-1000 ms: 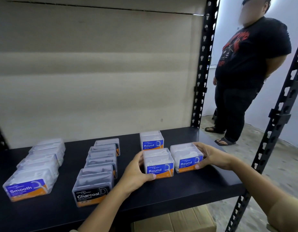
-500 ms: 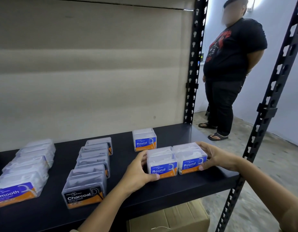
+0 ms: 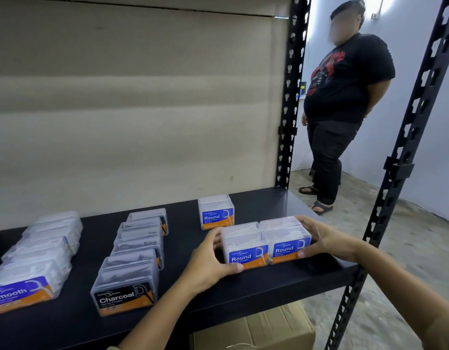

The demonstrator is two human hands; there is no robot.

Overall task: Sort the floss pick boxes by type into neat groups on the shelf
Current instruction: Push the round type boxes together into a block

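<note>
Left grip (image 3: 213, 258) and right grip (image 3: 327, 238) clamp a pair of Round boxes (image 3: 266, 242) side by side near the shelf's (image 3: 243, 294) front right corner. Even pressure and a flat slide back toward the third Round box (image 3: 215, 213) should leave a tidy group.

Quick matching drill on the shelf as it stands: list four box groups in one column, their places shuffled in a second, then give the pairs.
Column one
1. Smooth row
2. Charcoal row
3. lone Round box
4. paired Round boxes

Column two
A. gripped between left hand and right hand, front right of the shelf
B. far left
C. standing alone, behind the pair
D. middle, running front to back

Pairs: 1-B, 2-D, 3-C, 4-A
</note>
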